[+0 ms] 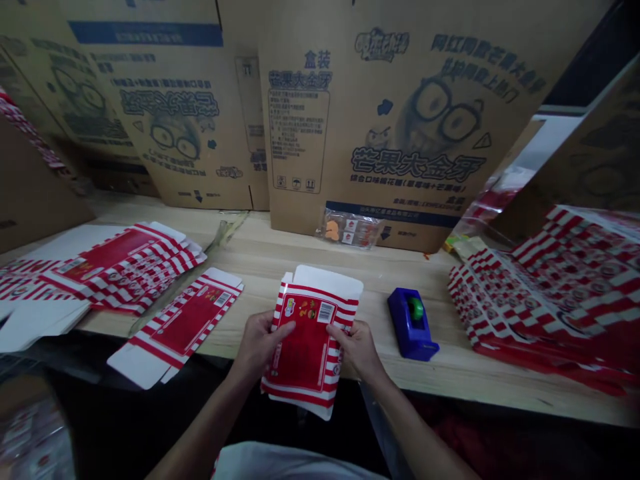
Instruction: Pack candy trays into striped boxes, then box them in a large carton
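The fingers of both hands are hidden behind the carton [307,347], so only the thumbs and the backs of the hands show. The small print and pictures on the red front of the carton cannot be read. The space under the table [280,257] is dark and nothing can be made out there, and the lower left corner of the view is blurred. The right pile [550,293] of flat striped cartons is cut off by the edge of the picture, and so is the left pile [125,263].

The carton is flat, red with white stripes, and has a white flap at its top. It is held above the near edge of the table, between the two hands and slightly tilted. The left hand [257,343] grips its left edge with the thumb pressed on the front. The right hand [357,347] grips its right edge in the same way. Both hands are closed on the carton.

Just to the right of the right hand, a blue tape dispenser [413,323] stands on the table. To the left of the left hand lies a single flat carton [183,323], partly over the table edge. Behind, a small plastic packet [350,230] lies against large cardboard boxes [400,120].
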`<move>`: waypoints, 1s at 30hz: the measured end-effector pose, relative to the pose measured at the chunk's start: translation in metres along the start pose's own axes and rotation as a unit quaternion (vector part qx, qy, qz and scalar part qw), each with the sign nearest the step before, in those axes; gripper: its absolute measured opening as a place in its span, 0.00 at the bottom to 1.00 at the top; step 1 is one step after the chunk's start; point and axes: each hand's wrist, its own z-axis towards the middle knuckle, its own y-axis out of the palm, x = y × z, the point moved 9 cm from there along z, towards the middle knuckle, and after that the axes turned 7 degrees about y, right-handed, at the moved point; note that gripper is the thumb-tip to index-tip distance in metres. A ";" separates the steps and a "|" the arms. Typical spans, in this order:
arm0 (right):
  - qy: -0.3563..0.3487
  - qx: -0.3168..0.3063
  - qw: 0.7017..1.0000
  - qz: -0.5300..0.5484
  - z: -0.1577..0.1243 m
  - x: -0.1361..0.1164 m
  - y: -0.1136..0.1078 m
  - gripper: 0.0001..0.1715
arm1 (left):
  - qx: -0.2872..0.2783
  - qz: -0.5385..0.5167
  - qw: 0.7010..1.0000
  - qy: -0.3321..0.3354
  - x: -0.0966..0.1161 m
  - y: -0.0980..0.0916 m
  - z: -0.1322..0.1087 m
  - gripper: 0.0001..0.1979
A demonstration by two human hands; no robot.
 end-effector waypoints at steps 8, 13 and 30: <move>0.013 0.043 0.993 0.110 0.016 0.000 -0.008 0.19 | 0.012 -0.091 0.995 -0.040 -0.035 0.001 -0.016 0.16; 0.019 0.038 0.993 0.115 0.024 0.005 -0.008 0.18 | 0.023 -0.074 0.997 -0.020 -0.047 -0.006 -0.025 0.15; 0.007 -0.008 1.000 -0.021 -0.021 0.030 -0.021 0.25 | 0.057 -0.137 0.989 0.016 -0.049 -0.014 -0.022 0.32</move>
